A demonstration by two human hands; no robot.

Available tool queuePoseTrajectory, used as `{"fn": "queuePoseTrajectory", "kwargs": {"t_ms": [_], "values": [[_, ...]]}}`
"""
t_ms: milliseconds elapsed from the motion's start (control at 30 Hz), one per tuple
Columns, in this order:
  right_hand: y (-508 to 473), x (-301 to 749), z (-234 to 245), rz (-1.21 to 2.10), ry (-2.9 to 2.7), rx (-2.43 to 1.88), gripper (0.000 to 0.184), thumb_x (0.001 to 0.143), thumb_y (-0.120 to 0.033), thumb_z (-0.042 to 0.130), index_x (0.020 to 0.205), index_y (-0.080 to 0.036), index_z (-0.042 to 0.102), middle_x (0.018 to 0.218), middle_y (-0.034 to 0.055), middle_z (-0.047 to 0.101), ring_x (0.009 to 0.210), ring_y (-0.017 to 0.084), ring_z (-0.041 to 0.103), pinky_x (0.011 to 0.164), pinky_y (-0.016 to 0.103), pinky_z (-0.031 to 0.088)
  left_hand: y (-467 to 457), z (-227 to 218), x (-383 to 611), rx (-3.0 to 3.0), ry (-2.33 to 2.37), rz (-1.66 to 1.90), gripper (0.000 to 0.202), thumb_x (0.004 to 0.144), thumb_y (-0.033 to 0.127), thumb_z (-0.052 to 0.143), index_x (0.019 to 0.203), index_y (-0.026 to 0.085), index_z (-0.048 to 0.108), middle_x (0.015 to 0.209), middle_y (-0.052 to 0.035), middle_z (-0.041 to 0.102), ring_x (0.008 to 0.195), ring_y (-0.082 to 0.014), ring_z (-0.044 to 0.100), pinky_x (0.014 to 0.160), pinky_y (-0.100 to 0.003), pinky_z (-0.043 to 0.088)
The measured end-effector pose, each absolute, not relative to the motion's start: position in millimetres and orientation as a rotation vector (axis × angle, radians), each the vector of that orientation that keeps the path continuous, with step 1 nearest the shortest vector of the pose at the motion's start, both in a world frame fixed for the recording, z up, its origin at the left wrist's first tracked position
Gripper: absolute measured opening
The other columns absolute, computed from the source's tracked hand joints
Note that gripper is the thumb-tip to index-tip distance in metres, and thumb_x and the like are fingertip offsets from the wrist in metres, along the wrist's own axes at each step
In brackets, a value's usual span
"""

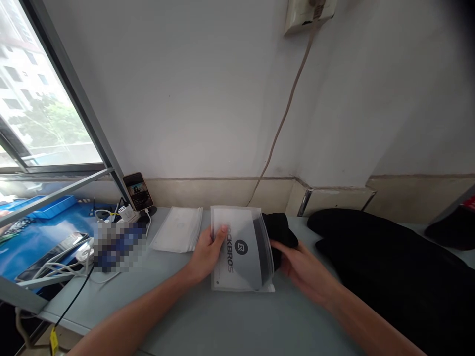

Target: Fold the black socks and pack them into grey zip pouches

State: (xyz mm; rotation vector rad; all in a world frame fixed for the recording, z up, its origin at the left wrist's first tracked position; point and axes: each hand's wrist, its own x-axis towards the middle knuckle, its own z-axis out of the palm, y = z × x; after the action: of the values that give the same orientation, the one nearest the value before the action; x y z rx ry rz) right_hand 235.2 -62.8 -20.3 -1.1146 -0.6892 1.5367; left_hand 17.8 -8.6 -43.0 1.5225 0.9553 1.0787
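A clear zip bag (237, 247) printed with a logo and lettering lies on the grey table (208, 316). My left hand (206, 254) grips the bag's left edge, thumb on top. My right hand (302, 269) holds a folded black fabric item (281, 232) at the bag's right, open side; part of the fabric is inside the bag and part sticks out.
A stack of empty clear bags (178, 235) lies left of the bag. A phone (138, 191) stands propped at the wall with chargers and white cables (111, 217). A pile of black fabric (386, 257) covers the right of the table. A cord (285, 109) hangs from a wall socket.
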Motion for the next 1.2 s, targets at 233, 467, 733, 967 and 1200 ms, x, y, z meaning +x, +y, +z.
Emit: {"fn": "queuePoseTrajectory", "kwargs": {"t_ms": [233, 467, 733, 967, 1200], "values": [[-68.5, 225.0, -17.5, 1.604, -0.674, -1.021, 0.027, 0.080, -0.037, 0.085, 0.101, -0.021, 0.081, 0.095, 0.0062, 0.083, 0.093, 0.026, 0.075, 0.073, 0.031, 0.063, -14.8, -35.5, 20.3, 1.409, 0.861, 0.986, 0.053, 0.095, 0.064, 0.058, 0.107, 0.014, 0.071, 0.102, -0.0100, 0.075, 0.098, -0.0267, 0.069, 0.084, -0.034, 0.053], [-67.0, 220.4, -26.9, 1.675, -0.583, -0.941, 0.026, 0.080, -0.026, 0.084, 0.105, -0.019, 0.080, 0.095, 0.0073, 0.083, 0.085, 0.025, 0.076, 0.067, 0.030, 0.063, -13.8, -38.5, 19.4, 0.998, 0.831, 0.892, 0.050, 0.090, 0.059, 0.069, 0.114, 0.015, 0.073, 0.113, -0.0132, 0.076, 0.110, -0.0290, 0.070, 0.096, -0.039, 0.053], [-63.1, 220.1, -27.0, 1.603, -0.525, -1.014, 0.032, 0.079, -0.027, 0.086, 0.110, -0.021, 0.078, 0.100, 0.0070, 0.083, 0.089, 0.026, 0.077, 0.069, 0.031, 0.063, -15.3, -32.9, 17.8, 0.878, 0.870, 0.824, 0.049, 0.088, 0.056, 0.073, 0.115, 0.015, 0.071, 0.124, -0.0145, 0.073, 0.121, -0.0322, 0.065, 0.105, -0.044, 0.050], [-69.9, 222.8, -27.6, 1.667, -0.792, -0.993, 0.036, 0.080, -0.038, 0.086, 0.112, -0.022, 0.078, 0.112, 0.0078, 0.081, 0.104, 0.028, 0.075, 0.083, 0.035, 0.062, -10.9, -35.6, 12.7, 0.897, 0.841, 0.761, 0.053, 0.089, 0.063, 0.068, 0.114, 0.015, 0.071, 0.121, -0.0149, 0.073, 0.118, -0.0314, 0.066, 0.100, -0.042, 0.054], [-74.8, 223.9, -24.1, 1.759, -0.965, -0.973, 0.038, 0.084, -0.044, 0.082, 0.112, -0.019, 0.077, 0.122, 0.0113, 0.077, 0.116, 0.030, 0.070, 0.100, 0.043, 0.056, -10.9, -29.8, 8.4, 0.886, 0.819, 0.634, 0.058, 0.091, 0.067, 0.062, 0.120, 0.018, 0.069, 0.120, -0.0132, 0.073, 0.120, -0.0309, 0.065, 0.101, -0.043, 0.053]]}}
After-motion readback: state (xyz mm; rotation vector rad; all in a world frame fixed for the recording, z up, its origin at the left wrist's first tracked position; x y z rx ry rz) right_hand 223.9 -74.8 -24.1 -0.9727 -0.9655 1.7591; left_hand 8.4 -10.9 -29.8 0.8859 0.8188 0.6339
